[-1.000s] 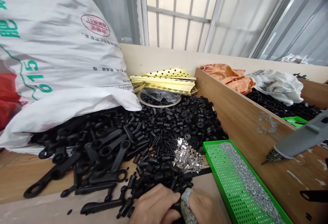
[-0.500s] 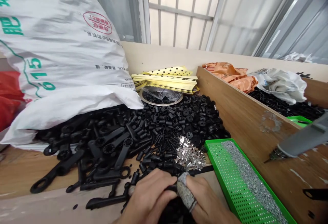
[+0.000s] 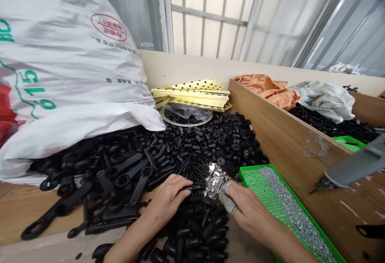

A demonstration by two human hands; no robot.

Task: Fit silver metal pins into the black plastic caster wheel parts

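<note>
Hands curl: left [image 3: 168,195] pinches black part [image 3: 197,187], right [image 3: 240,203] touches metal clips [image 3: 214,180].

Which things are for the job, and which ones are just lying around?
Probably for the job:
Black part, pinched by the left hand
Silver clips, at the right hand
Maybe the green tray, close to that hand

Probably just lying around:
Yellow spotted sheets, at the back
Orange bag, beyond the wooden divider
Crumpled white bag, beside it
</note>
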